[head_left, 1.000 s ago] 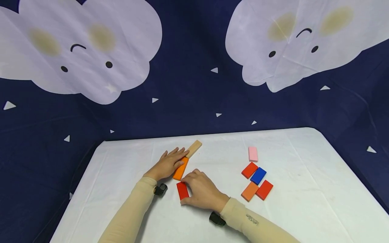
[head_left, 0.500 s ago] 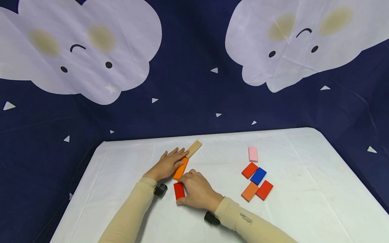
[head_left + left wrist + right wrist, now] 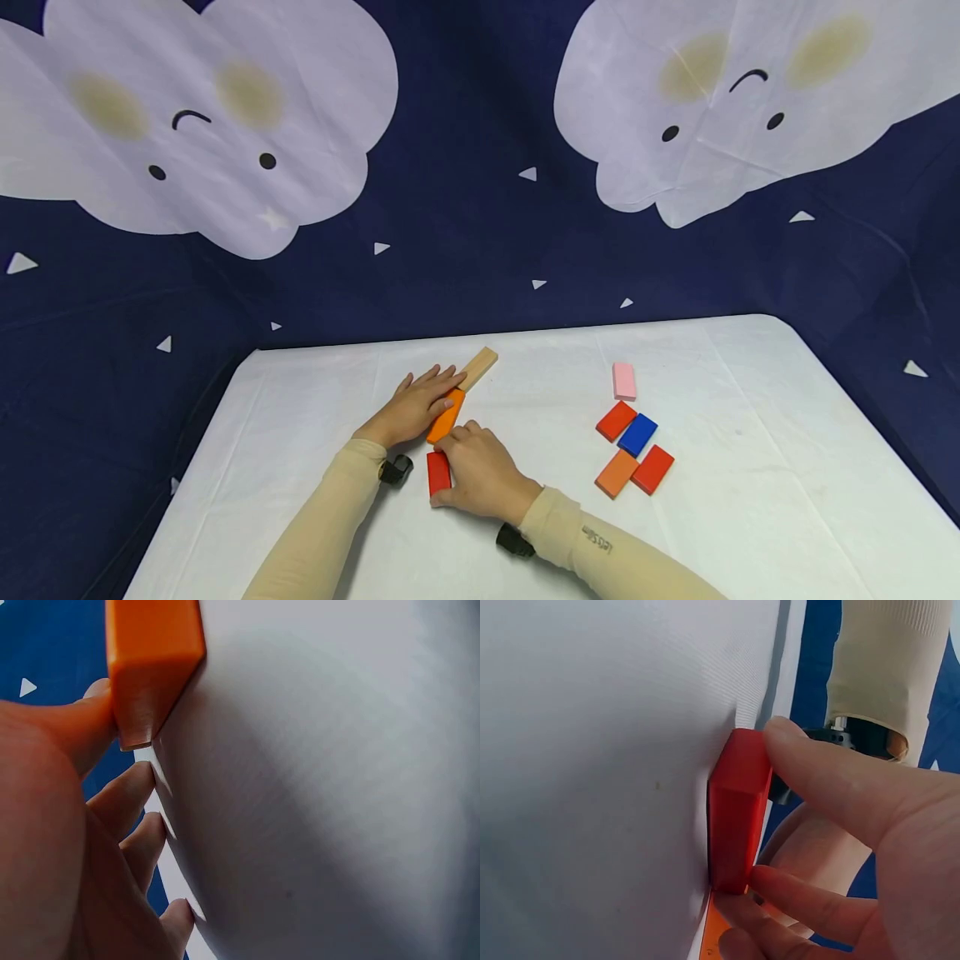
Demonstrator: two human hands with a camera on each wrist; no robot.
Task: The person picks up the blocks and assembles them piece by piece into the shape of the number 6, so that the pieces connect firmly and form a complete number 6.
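Note:
My left hand (image 3: 414,408) lies with its fingers stretched out over the orange block (image 3: 447,418), its fingertips near the plain wooden block (image 3: 478,367). In the left wrist view, the thumb touches the end of the orange block (image 3: 154,667). My right hand (image 3: 483,477) pinches a red block (image 3: 438,475) between thumb and fingers by its two ends. That red block (image 3: 739,810) lies on the white cloth, close to the near end of the orange block. The wooden, orange and red blocks form a bent row.
To the right lie a pink block (image 3: 624,381), a red block (image 3: 617,421), a blue block (image 3: 637,435), a pale orange block (image 3: 617,473) and another red block (image 3: 653,469). A dark blue cloth with clouds (image 3: 465,208) hangs behind the white-covered table (image 3: 780,400).
My right hand has slid the red block a little to the left and straightened it toward the orange block's near end. The left hand has stayed in place.

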